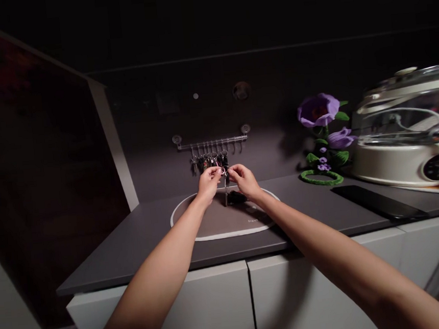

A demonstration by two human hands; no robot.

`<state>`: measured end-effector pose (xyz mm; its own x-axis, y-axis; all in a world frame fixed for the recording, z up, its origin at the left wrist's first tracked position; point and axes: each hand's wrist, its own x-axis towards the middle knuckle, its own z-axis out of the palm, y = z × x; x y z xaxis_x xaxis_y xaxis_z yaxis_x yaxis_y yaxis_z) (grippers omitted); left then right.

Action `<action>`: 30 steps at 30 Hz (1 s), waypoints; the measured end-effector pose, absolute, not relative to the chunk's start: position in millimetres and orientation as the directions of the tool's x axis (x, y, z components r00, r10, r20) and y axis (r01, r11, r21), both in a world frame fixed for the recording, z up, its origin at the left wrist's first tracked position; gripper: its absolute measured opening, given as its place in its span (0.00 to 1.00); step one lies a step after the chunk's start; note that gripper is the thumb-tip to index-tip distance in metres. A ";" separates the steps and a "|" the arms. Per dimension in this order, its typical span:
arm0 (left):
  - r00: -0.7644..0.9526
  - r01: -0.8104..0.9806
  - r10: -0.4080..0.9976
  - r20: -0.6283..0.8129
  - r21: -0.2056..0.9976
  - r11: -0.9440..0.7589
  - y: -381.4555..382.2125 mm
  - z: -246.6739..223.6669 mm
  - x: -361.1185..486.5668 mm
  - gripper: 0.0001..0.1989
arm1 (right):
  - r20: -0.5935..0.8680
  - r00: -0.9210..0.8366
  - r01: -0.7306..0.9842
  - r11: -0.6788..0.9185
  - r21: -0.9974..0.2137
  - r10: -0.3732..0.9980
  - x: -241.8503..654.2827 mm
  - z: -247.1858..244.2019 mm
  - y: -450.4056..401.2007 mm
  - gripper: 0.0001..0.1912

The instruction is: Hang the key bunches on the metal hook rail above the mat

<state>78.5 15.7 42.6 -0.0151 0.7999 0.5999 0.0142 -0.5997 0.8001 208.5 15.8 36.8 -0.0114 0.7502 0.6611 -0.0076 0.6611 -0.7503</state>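
Observation:
Both my hands meet in front of a hook rail [213, 143] fixed to the dark wall. Between them is a small metal key ring [224, 170], with keys [227, 193] dangling below it. My left hand [209, 183] pinches the ring from the left with thumb and fingers. From the other side my right hand [245, 179] pinches it too. Several bunches of keys [205, 162] hang on the rail's hooks, partly hidden behind my fingers. A black object [237, 197] shows beside the dangling keys; its kind is unclear.
Under my hands an oval mat [209, 224] with a pale rim lies on the dark counter [142, 248]. To the right are a purple fabric flower [319, 109], a black phone-like slab [376, 202] and a cream appliance [392, 162] with a clear cover. White cabinets [216, 303] stand below.

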 end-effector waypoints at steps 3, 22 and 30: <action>-0.056 0.080 0.798 0.600 0.799 -0.596 19.4 39.6 77.9 0.09 | 0.616 0.046 -0.062 0.618 -0.784 0.786 209.0 45.5 20.4 0.13; 0.281 0.738 0.670 0.688 0.291 -0.609 27.7 20.2 75.9 0.11 | 0.362 0.297 -0.230 0.434 -0.871 0.884 207.0 104.2 89.8 0.05; 0.319 0.775 0.667 0.673 0.221 -0.593 28.6 21.1 73.9 0.12 | 0.308 0.358 -0.203 0.396 -0.896 0.881 202.2 100.8 100.0 0.07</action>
<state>73.9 28.6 21.1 0.3188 0.6675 0.6729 0.7745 -0.5927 0.2210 202.2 100.0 100.8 0.3584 0.8812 0.3083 -0.2028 0.3959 -0.8956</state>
